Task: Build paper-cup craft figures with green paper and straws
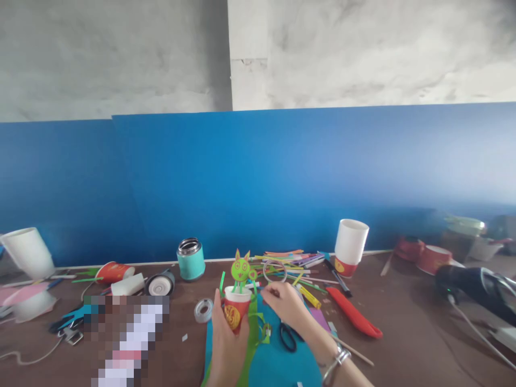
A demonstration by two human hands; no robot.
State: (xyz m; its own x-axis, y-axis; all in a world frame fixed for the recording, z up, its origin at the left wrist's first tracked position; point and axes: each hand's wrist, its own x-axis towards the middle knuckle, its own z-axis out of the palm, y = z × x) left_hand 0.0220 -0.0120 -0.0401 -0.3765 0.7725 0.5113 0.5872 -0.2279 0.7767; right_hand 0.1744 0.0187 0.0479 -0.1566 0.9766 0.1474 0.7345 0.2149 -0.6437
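My left hand point(228, 344) is wrapped round a red paper cup point(237, 309) with a white rim and a gold print. Above the cup's mouth stands a green paper cat face point(241, 270) on green straws. A bent green straw point(222, 280) sticks up at the cup's left side. Just right of the cup, my right hand point(282, 301) has its fingertips pinched together; whatever is between them, if anything, cannot be made out. Black-handled scissors point(287, 337) lie below my right hand on blue paper point(278, 371), partly hidden by the forearm.
A tape roll point(203, 310) and a turquoise flask point(191, 260) stand to the left. Loose straws and pens point(306, 260) are heaped behind my hands. Stacked white cups point(351, 242), a red pouch-like strip point(355, 313) and a dark corded tool point(479, 293) are on the right.
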